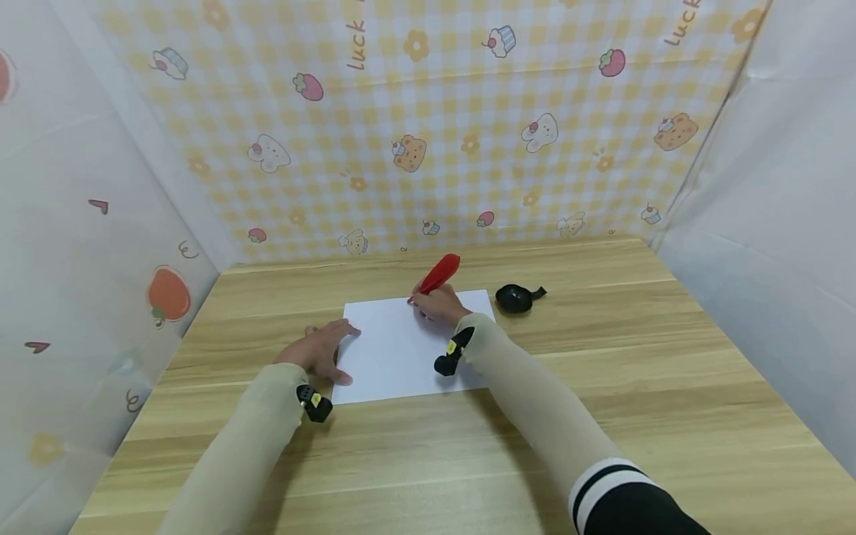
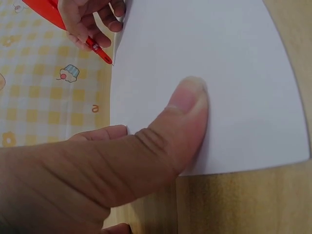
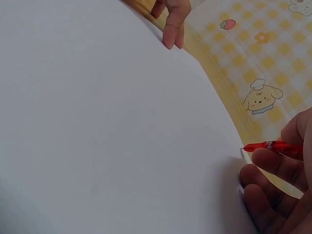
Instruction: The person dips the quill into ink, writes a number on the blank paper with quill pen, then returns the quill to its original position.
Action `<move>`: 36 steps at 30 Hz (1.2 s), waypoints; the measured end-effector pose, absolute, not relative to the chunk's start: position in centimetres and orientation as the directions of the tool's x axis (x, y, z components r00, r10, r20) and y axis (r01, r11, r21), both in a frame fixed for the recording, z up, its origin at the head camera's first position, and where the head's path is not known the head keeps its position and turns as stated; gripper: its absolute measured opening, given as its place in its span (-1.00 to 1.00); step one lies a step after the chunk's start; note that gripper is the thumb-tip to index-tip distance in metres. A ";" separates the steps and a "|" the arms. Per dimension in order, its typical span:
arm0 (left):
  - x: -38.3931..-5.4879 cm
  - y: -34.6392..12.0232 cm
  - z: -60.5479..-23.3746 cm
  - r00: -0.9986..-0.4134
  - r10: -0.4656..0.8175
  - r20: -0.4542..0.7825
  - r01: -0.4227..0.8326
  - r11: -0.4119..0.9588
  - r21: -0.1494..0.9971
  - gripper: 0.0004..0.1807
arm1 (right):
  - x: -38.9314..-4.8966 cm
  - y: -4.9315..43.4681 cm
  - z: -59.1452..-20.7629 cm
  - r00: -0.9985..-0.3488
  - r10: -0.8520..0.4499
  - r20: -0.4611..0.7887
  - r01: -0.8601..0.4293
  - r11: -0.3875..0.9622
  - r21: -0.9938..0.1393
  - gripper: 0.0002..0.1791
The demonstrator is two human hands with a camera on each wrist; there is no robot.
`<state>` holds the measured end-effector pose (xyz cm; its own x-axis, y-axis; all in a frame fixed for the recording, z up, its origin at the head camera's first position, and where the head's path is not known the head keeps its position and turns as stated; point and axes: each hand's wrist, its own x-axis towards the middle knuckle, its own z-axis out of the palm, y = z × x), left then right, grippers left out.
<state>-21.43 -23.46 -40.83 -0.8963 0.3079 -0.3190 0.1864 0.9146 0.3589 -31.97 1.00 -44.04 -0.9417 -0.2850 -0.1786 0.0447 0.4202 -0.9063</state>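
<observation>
Head view: wood-grain table [image 1: 642, 357] carries white paper [image 1: 388, 349]; left hand [image 1: 317, 349] rests on its left edge, fingers spread, gripping nothing. Right hand [image 1: 438, 303], fingers curled, pinches red pen [image 1: 441, 273], tip at paper's far edge, contact unclear; black rounded object [image 1: 514, 299] sits just right of paper.

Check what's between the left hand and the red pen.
Only a stretch of white paper; no object shows between the left hand and the red pen. The head view shows it.
</observation>
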 end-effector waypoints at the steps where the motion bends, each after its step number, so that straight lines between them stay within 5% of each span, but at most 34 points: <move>1: -21.4 -23.5 -40.8 -0.897 0.306 -0.320 0.183 0.915 0.360 -0.07 | -32.0 1.0 -44.0 -0.941 -0.287 -0.181 0.046 0.420 -0.906 -0.84; 36: -21.0 -23.1 -40.9 -0.908 0.240 -0.344 0.112 0.929 0.352 -0.07 | -31.9 1.5 -43.9 -0.913 -0.363 -0.186 0.007 0.444 -0.896 -0.86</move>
<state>-21.02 -23.09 -40.87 -0.9077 0.2400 -0.3443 0.1120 0.9291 0.3524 -31.86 1.51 -43.91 -0.9131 -0.3626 -0.1865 0.0066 0.4441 -0.8960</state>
